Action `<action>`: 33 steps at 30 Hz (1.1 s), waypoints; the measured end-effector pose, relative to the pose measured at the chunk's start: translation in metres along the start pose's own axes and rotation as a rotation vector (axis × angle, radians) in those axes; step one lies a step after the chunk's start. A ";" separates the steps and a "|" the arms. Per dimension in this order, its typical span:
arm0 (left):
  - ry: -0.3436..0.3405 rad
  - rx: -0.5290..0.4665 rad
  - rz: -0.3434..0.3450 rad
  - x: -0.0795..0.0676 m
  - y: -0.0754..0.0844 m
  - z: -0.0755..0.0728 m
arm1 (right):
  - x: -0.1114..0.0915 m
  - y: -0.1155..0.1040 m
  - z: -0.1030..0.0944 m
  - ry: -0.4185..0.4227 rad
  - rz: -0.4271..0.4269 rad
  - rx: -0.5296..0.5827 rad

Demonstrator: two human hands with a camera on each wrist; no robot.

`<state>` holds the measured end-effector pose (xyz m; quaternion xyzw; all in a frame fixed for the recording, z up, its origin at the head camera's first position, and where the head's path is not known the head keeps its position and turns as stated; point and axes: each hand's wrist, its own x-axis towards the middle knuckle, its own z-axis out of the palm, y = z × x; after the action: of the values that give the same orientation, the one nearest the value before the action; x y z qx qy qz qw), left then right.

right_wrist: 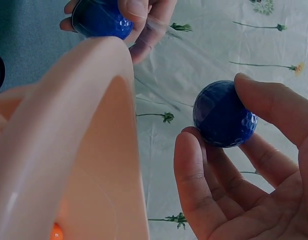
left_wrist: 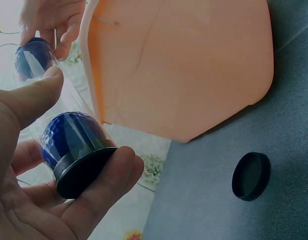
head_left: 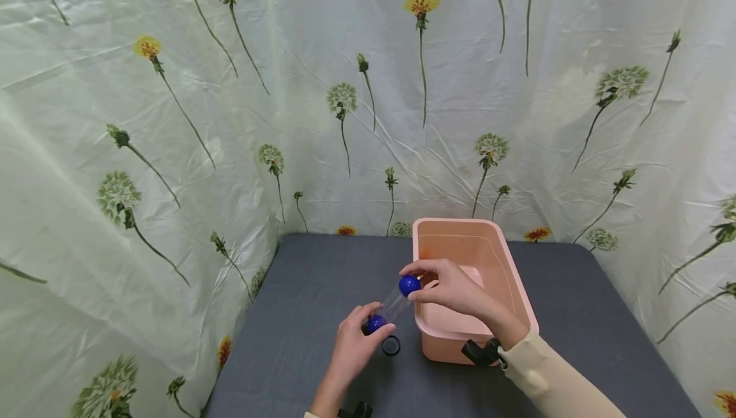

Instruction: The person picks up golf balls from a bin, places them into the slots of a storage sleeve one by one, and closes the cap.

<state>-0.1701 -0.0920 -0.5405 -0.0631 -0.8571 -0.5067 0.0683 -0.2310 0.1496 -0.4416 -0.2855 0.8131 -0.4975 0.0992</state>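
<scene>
My left hand (head_left: 376, 321) grips the lower end of a clear plastic tube (head_left: 394, 305) tilted up to the right. A blue golf ball (left_wrist: 69, 135) sits inside it against a black end cap (left_wrist: 84, 171). My right hand (head_left: 424, 282) pinches a second blue golf ball (right_wrist: 225, 114) between thumb and fingers at the tube's open upper end, over the left rim of a pink bin (head_left: 517, 277). Whether this ball is inside the mouth I cannot tell. A loose black cap (head_left: 391, 345) lies on the table below the tube.
The pink bin (left_wrist: 184, 65) stands on a dark grey table (head_left: 322, 290), right of the tube. Flowered plastic sheeting (head_left: 345, 117) walls in the table at the back and both sides. The loose cap (left_wrist: 251, 176) lies near the bin's front left corner.
</scene>
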 end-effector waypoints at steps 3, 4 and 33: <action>-0.006 -0.008 -0.006 0.000 0.001 0.000 | 0.001 0.000 0.000 -0.010 -0.007 -0.009; -0.006 -0.009 -0.007 0.000 0.001 0.000 | 0.001 0.000 0.001 -0.011 -0.005 -0.012; -0.001 -0.014 0.007 0.000 -0.004 -0.007 | 0.009 -0.004 -0.003 -0.034 -0.001 0.020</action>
<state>-0.1699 -0.1003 -0.5402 -0.0668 -0.8535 -0.5122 0.0691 -0.2377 0.1454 -0.4359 -0.2934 0.8061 -0.5007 0.1156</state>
